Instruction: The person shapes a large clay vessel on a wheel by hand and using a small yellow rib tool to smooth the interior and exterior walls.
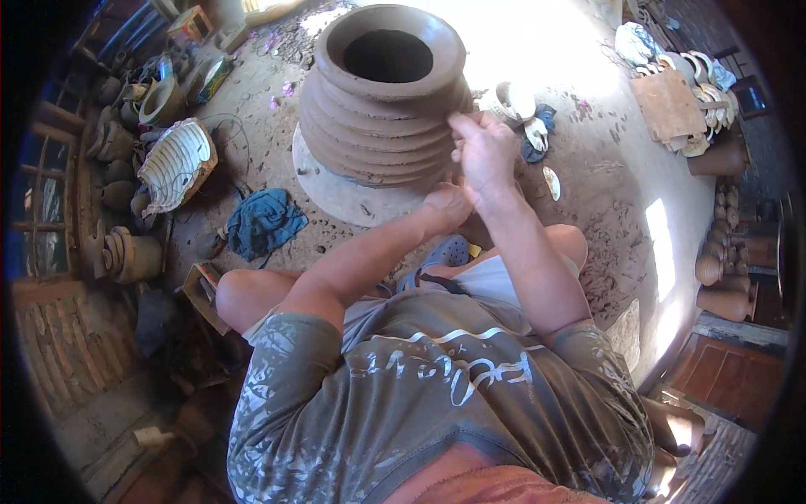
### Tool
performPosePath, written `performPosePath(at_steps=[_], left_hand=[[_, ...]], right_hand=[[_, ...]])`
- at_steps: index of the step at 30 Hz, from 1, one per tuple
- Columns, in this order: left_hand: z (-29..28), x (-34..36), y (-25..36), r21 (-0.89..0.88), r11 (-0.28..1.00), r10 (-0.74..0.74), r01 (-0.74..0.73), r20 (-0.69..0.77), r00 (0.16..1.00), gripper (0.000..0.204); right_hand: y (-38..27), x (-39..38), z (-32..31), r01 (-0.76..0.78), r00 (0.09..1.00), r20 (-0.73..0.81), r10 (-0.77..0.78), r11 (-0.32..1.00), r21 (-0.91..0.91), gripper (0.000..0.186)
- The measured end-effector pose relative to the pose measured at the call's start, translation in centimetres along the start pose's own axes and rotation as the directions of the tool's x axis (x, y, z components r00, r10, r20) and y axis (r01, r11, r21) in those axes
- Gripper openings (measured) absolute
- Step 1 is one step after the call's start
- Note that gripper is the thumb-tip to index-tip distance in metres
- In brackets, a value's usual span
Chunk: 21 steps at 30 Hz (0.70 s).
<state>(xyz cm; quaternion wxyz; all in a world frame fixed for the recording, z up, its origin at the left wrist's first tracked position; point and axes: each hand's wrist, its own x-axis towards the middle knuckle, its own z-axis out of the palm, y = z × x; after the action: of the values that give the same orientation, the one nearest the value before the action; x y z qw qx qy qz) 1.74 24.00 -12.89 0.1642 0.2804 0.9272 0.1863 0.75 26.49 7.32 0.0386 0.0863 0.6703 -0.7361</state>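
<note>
Big ridged clay pot [378,128] stands upright on a pale round board [323,191] on the floor. Mouth open, inside dark; contents can't be made out. Right hand [485,151] curled closed, fingertips at the pot's right wall; cannot tell if it grips anything. Left hand [447,207] low beside the pot's base, fingers hidden behind the right wrist, state unclear. Box [206,296] at left, partly covered by the knee, contents indistinct.
</note>
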Motion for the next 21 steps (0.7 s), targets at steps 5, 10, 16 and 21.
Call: performPosePath(at_steps=[5,10,16,21], left_hand=[[0.5,0.0,-0.6,-0.158,0.984,0.059,-0.082,-0.144,0.988,0.036],[0.9,-2.3,0.6,-0.091,0.990,0.076,-0.111,-0.318,0.945,0.031],[-0.2,-6.8,2.9,0.138,0.986,-0.087,0.091,-0.035,0.996,0.029],[-0.9,-10.4,3.3,0.200,0.968,-0.165,0.151,0.055,0.985,0.033]], right_hand=[[2.6,-4.8,-0.2,0.176,0.943,0.314,-0.107,0.964,-0.199,0.009],[2.5,-4.9,-2.5,0.461,0.830,0.413,-0.376,0.878,-0.128,0.008],[-0.4,-1.3,-2.6,0.876,0.473,0.485,-0.736,0.331,-0.351,0.015],[-1.5,0.6,0.6,0.929,0.101,0.647,-0.756,-0.161,-0.333,0.011]])
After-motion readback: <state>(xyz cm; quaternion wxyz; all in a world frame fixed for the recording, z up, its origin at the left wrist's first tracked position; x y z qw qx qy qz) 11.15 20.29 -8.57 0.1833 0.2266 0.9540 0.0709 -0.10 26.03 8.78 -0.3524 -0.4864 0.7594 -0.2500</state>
